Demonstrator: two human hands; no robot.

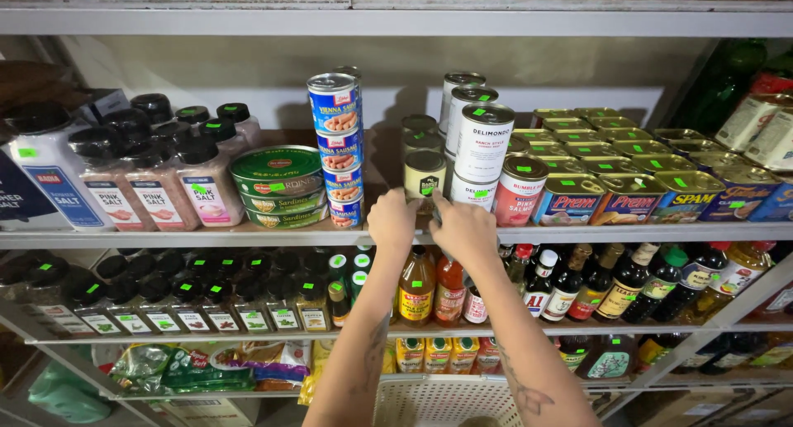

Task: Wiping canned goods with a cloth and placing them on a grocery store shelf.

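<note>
hands, left hand (391,219) and right hand (462,229), both grasp a small can (424,173) at the shelf (248,238) front edge; rigid, likely heavy, best gripped round its sides.

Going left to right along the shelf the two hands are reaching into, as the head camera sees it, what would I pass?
Salt jars with black lids → flat green oval tins → stack of small blue cans → left hand → right hand → tall white cans → rectangular meat tins.
</note>
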